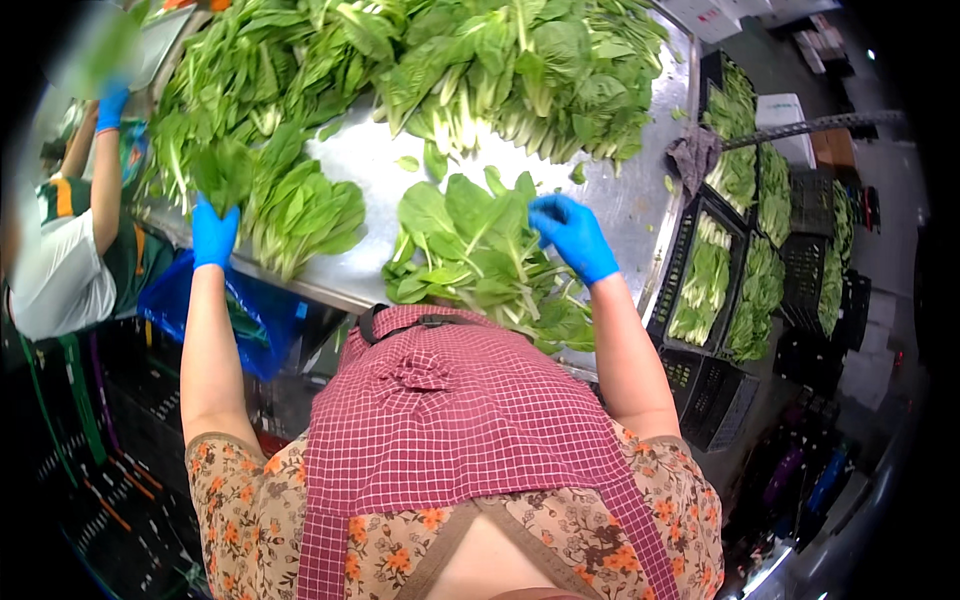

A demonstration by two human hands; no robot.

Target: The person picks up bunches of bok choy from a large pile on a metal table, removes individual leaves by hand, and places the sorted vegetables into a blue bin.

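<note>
My left hand, in a blue glove, grips a bunch of leafy greens at the left edge of the metal table. Its thumb and fingers stand on either side of the leaves. Against it on the right lies a small heap of greens, pale stems toward me. My right hand, also gloved in blue, is at the right side of a loose pile of greens in front of my apron. Its fingers are curled and drawn together; whatever they may hold is hidden.
Large heaps of greens cover the far part of the metal table. Black crates with greens stand on the right, near a grey cloth at the table's edge. A blue bag hangs at left; a co-worker works beyond it.
</note>
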